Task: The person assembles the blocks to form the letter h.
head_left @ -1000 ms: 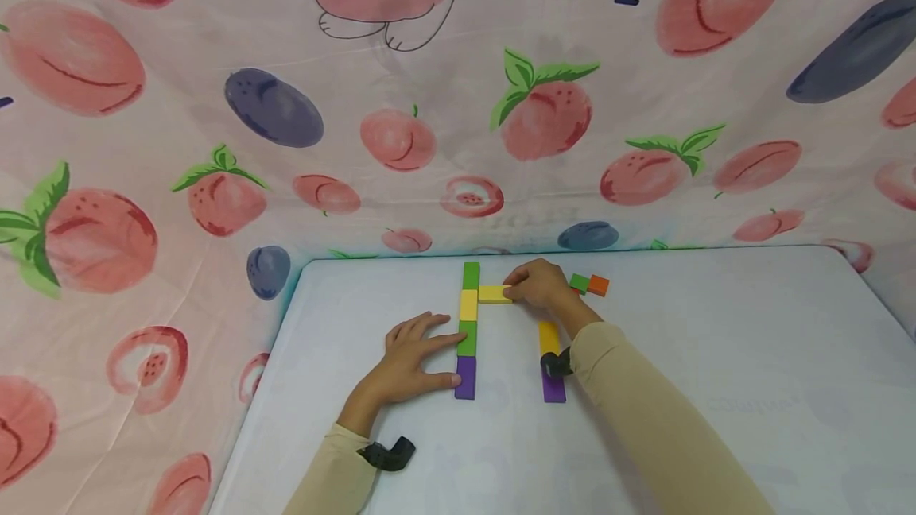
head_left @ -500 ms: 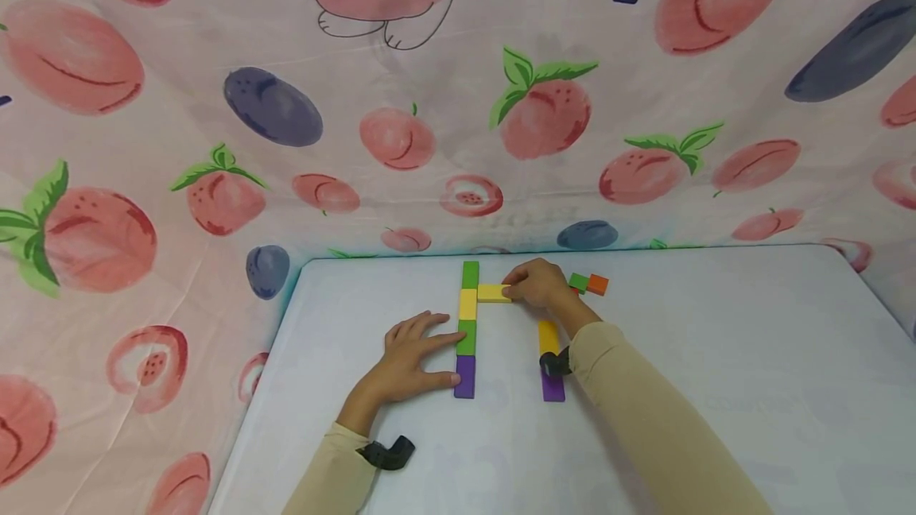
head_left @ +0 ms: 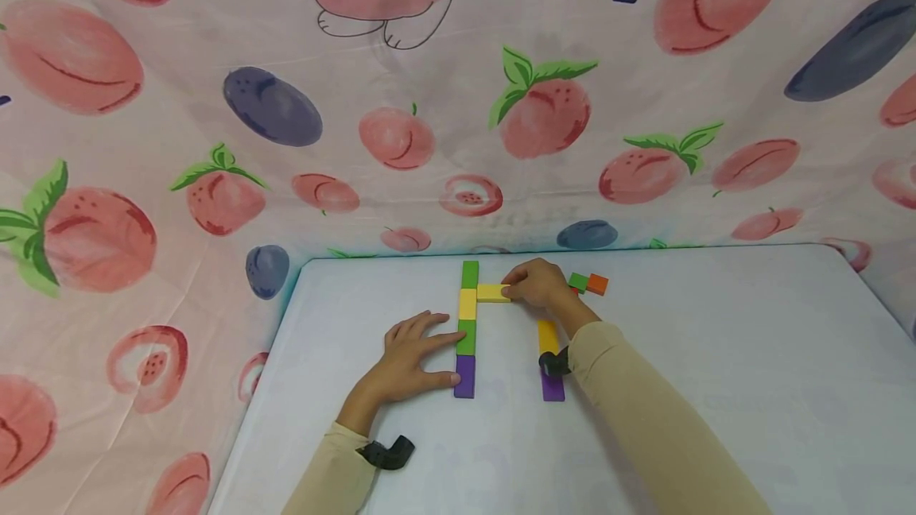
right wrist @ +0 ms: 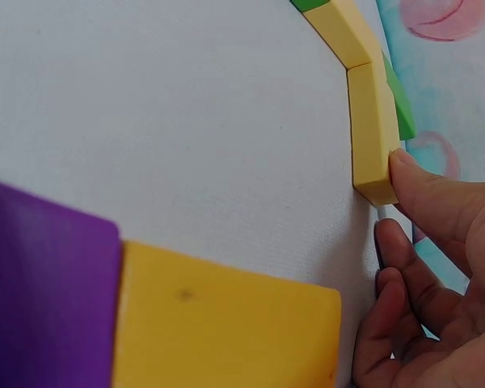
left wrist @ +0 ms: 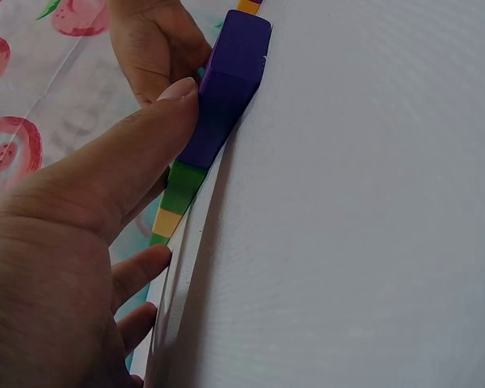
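A straight column of blocks lies on the white table: a green block (head_left: pixel 470 272) at the far end, a yellow block (head_left: pixel 467 304), another green block (head_left: pixel 468 346) and a purple block (head_left: pixel 465 378) nearest me. My left hand (head_left: pixel 404 360) spreads its fingers along the column's left side. Its thumb touches the purple block and its index fingertip the nearer green one. My right hand (head_left: pixel 537 284) pinches the right end of a second yellow block (right wrist: pixel 372 129), which lies crosswise with its other end against the column's yellow block.
Under my right forearm, a yellow-orange block (head_left: pixel 547 334) and a purple block (head_left: pixel 553 391) stand end to end. Beyond that wrist lie a small green block (head_left: pixel 578 282) and an orange block (head_left: pixel 597 284), with a bit of red beside them. A fruit-print cloth (head_left: pixel 429 213) hangs behind the table (head_left: pixel 716 388).
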`<state>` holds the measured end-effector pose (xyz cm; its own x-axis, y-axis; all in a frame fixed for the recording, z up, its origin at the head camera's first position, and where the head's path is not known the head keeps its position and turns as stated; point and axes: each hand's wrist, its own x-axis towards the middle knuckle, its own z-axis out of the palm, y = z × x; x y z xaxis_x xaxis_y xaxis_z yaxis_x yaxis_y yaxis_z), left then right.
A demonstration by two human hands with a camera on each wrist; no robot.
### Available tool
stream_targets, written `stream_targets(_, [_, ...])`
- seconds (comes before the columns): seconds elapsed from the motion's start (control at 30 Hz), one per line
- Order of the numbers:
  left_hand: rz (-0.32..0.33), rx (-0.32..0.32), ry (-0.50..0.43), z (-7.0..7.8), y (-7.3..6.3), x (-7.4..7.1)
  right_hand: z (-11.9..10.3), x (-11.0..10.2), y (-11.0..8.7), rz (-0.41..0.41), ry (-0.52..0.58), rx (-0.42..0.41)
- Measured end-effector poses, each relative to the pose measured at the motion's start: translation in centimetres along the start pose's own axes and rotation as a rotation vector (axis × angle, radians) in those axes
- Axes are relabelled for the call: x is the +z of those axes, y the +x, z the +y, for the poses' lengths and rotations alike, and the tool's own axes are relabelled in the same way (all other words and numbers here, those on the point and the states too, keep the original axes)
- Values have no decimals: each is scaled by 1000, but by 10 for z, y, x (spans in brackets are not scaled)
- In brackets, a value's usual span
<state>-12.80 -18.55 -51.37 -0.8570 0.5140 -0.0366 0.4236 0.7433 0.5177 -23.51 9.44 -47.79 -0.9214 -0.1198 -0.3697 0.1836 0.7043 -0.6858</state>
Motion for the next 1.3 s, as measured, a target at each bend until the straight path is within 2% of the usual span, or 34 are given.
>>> stream_targets(0.23, [-11, -12, 0, -1, 0, 1, -1, -1, 0, 0, -4, 2])
stream_targets(0.8, [-5, 2, -1, -4, 1, 2, 0, 0, -1, 1, -15, -7])
stream_targets(1.1, [-13, 2, 1, -7, 0, 3, 4, -4, -2, -3, 30, -24])
stream_targets(1.3, [-10, 7, -1, -7, 0, 3, 11, -8, -4, 13, 88, -86])
